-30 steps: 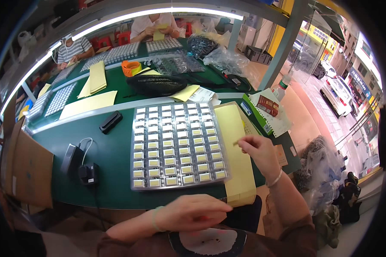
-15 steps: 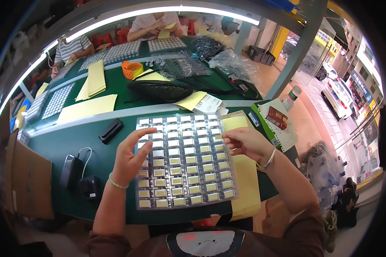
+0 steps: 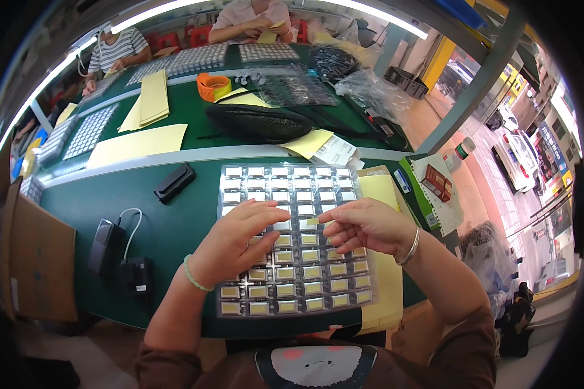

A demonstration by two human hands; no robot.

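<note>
A clear plastic tray [image 3: 374,297] lies on the green table before me, filled with rows of small boxy parts. The nearer parts [image 3: 314,304] have pale yellow tops, while those in the far rows [image 3: 279,183] look white. My right hand [image 3: 370,227] hovers above the tray's middle, thumb and forefinger pinching a small yellow sticker [image 3: 313,221]. Over the tray's left half, my left hand [image 3: 235,241] is open, with thumb and fingers apart and nothing between them. Both hands hide some of the parts beneath.
Yellow sheets [image 3: 384,305] lie along the tray's right side. To the left are a black case [image 3: 175,183], a power adapter [image 3: 106,247] and a cardboard box [image 3: 42,259]. Beyond the rail sit a black bag [image 3: 259,123] and orange tape [image 3: 213,87]. Two people work across the table.
My left hand has moved right over the tray, and my right hand has brought the yellow sticker left and nearer to me. The whole view has shifted slightly.
</note>
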